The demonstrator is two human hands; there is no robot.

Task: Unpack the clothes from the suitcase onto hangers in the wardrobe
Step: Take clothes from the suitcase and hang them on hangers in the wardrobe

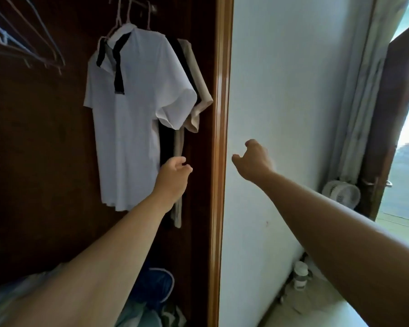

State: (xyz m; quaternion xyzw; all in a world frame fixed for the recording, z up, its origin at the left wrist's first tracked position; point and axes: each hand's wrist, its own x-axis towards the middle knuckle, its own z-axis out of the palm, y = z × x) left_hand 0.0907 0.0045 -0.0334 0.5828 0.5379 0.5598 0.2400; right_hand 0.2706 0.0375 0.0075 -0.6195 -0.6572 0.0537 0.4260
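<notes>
Your left hand [174,175] and right hand [253,161] are loosely curled, holding nothing. White polo shirt [132,128] hangs just up-left of your left hand. Bare hangers [33,48] farther up-left suggest more to unpack.

White wall [281,79] ctr; pale curtain [364,90] rt; small fan [341,191] nr open door [397,102], daylight in.

Nothing to read here: the white shirt [130,109] hangs plain with no print showing, and the small bottle [300,274] down low is too blurred for any lettering.
</notes>
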